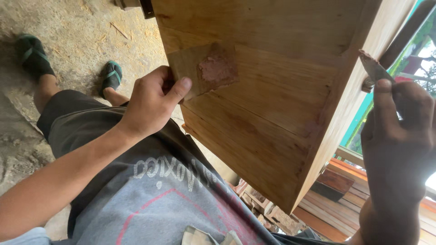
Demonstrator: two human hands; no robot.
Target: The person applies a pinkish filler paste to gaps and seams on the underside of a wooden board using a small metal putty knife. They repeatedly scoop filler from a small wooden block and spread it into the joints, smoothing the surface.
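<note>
Over the lap, a wooden panel (272,90) stands tilted, a reddish filler patch (217,69) near its upper left edge. Left hand (152,102) grips that edge, fingers curled behind, thumb pressed flat just beside the patch. Right hand (399,131) is closed around a putty knife (374,68), blade raised clear of the right edge, reddish paste on its tip. Step in hand looks like filling a flaw; further smoothing would call for a flat blade over the patch, panel steady
</note>
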